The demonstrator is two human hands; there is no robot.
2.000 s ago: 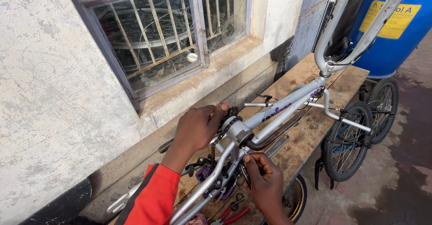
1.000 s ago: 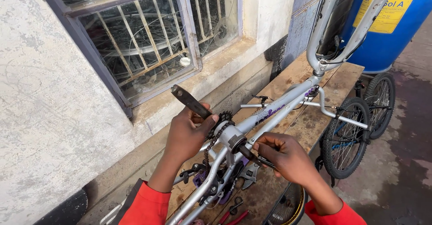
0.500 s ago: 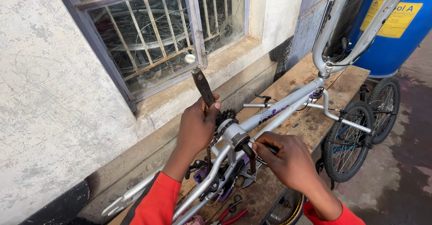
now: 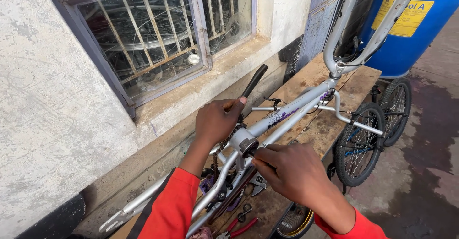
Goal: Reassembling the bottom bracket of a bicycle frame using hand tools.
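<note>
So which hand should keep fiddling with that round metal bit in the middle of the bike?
Probably the right hand: its fingertips already pinch the round metal bit on the silver bike frame. The left hand is busy gripping the black crank arm.

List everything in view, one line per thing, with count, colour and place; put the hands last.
bicycle frame: one, silver, upside down on the bench
crank arm: one, black, pointing up beside the left hand
wooden bench: one, brown, along the wall
small bicycle: one, black tyres, right of the bench
drum: one, blue with yellow label, top right
window: one, grey barred, in the wall
pliers: one, red handles, on the bench
left hand: on the crank
right hand: fingertips at the bottom bracket
</note>
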